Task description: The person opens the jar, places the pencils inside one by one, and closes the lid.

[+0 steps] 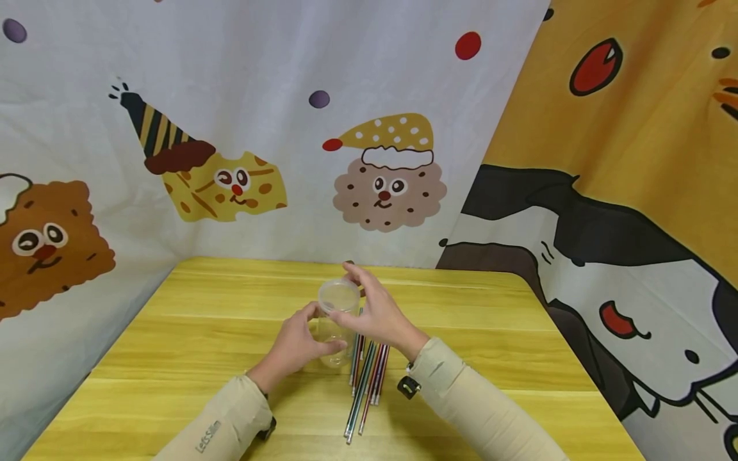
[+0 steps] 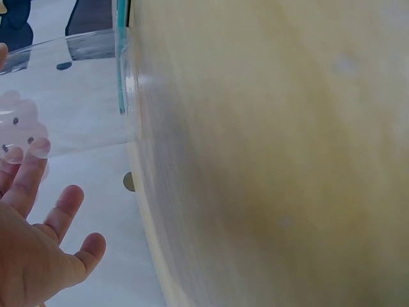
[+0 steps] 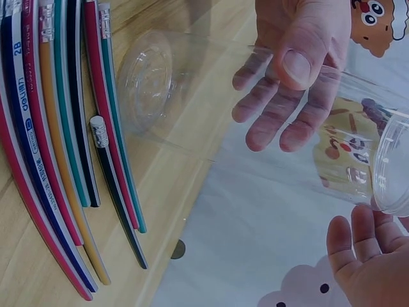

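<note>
A see-through plastic jar (image 1: 336, 333) stands upright between my two hands, its round base close over the table. My left hand (image 1: 296, 341) grips its side, thumb across the front and fingers round the back, as the right wrist view shows through the clear wall. At the jar's top is a translucent round lid (image 1: 339, 296). My right hand (image 1: 377, 314) holds it by the rim, with the thumb on the near side and the index finger at the far side. Just right of the jar lie several pencils (image 3: 64, 128) with silver ends, in red, blue, green, yellow and black.
The wooden table (image 1: 173, 358) has a yellow grain and reaches back to a white curtain (image 1: 248, 70) printed with cartoon snacks. A yellow cartoon cloth (image 1: 530, 121) hangs on the right. The pencils lie loosely lengthwise, under and beside my right hand.
</note>
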Demonstrator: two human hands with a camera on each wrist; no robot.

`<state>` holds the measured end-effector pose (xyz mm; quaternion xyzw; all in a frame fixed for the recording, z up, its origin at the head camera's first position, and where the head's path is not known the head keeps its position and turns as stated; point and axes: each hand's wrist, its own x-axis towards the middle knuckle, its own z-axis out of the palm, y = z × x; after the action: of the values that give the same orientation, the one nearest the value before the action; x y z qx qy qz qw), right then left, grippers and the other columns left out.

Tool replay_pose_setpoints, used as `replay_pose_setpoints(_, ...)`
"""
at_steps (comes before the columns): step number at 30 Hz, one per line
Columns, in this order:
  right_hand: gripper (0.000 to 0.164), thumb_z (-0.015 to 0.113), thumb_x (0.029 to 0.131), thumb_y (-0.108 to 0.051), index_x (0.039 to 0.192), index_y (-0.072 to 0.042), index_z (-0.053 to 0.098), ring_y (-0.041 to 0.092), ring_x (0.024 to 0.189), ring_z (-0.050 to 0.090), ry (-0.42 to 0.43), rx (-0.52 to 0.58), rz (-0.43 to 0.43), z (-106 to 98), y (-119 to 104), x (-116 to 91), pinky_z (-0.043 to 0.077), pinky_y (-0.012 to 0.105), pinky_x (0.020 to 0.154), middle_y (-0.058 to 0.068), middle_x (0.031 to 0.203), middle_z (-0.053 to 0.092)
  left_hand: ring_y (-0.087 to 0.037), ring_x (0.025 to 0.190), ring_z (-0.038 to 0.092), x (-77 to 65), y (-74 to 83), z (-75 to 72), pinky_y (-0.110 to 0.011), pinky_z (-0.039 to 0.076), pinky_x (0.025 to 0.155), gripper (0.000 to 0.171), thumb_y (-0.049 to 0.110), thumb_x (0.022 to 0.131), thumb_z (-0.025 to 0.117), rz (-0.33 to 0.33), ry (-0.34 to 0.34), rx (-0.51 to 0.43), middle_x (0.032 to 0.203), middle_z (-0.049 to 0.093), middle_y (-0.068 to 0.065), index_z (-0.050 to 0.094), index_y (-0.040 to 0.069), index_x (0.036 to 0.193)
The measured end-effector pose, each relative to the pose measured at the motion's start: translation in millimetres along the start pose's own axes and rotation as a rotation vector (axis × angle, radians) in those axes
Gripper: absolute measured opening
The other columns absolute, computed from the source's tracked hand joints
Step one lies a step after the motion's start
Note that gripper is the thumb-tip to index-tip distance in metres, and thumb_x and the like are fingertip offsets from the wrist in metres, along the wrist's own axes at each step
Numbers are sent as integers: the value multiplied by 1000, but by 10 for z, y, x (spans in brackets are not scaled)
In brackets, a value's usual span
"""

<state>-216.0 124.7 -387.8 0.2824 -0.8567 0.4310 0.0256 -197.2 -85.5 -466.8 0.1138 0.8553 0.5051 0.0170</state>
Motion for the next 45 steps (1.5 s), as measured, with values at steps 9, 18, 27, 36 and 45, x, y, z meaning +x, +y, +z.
replay_pose_setpoints(9, 92, 81, 90, -32, 167, -17, 33, 14, 119, 59, 4, -16, -18, 13, 19, 19, 53, 40, 105, 0, 140, 59, -30, 142, 57, 2, -13, -3, -68, 42, 119, 81, 40, 78, 97, 5, -1, -2, 140, 68, -2, 58, 19, 146)
replay_pose_setpoints(18, 92, 80, 92, -33, 169, -24, 30, 16, 124, 59, -19, 20, -14, 10, 20, 15, 52, 44, 107, 1, 150, 56, -29, 143, 56, 7, -18, -10, -68, 40, 120, 82, 42, 78, 97, 15, -7, -5, 140, 68, -1, 58, 19, 147)
replay_pose_setpoints(27, 100, 89, 88, -43, 167, -18, 33, 18, 128, 57, 27, 3, 12, 32, 2, 14, 51, 47, 109, 0, 142, 59, -29, 144, 55, -12, -18, -18, -70, 38, 120, 77, 39, 81, 96, 14, -19, -34, 139, 68, 1, 58, 23, 146)
replay_pose_setpoints(36, 93, 87, 90, -38, 165, -17, 37, 16, 122, 60, 46, -18, -28, 33, 10, 22, 53, 43, 104, 1, 141, 63, -29, 144, 55, -4, -53, 1, -69, 40, 120, 80, 45, 79, 96, 15, -16, -24, 141, 67, 2, 58, 24, 146)
replay_pose_setpoints(45, 88, 79, 92, -31, 167, -23, 33, 19, 123, 63, -8, 4, -41, -2, 8, 10, 52, 43, 105, 1, 154, 60, -30, 143, 56, -1, -49, 19, -68, 41, 119, 81, 42, 79, 97, 7, -8, -14, 141, 68, 0, 58, 22, 146)
